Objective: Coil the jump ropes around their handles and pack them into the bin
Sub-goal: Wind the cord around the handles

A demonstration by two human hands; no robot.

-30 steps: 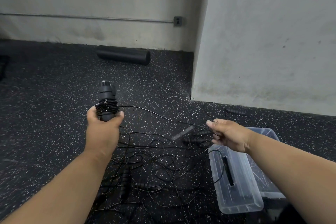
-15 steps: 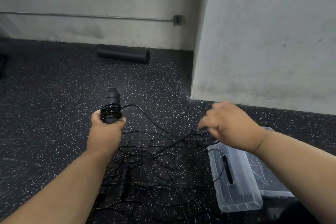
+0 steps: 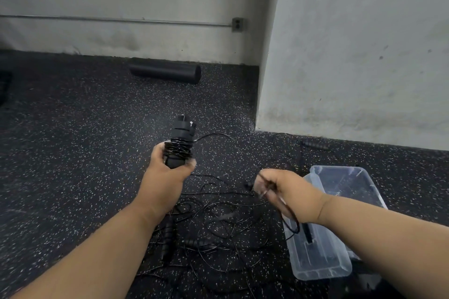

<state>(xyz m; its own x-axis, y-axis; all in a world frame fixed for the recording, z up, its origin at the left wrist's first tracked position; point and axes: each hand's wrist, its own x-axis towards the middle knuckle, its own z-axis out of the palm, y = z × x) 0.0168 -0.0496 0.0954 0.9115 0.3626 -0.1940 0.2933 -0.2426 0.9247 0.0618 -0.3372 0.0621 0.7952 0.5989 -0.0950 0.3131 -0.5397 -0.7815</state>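
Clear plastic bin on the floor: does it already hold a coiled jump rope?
No, the clear plastic bin shows no coiled rope; the one coiled bundle is in the left hand.

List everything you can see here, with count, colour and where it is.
handles: two held together, black, upright in left hand, rope coiled round them
loose ropes: tangled pile, count unclear, black, on floor between the arms
stray handle: one, black, on floor by right wall
bin: one, clear, on floor at right
lid: one, clear, leaning on the bin's near side
roller: one, black, by far wall
outlet: one, grey, far wall
left hand: grips handles
right hand: pinches rope
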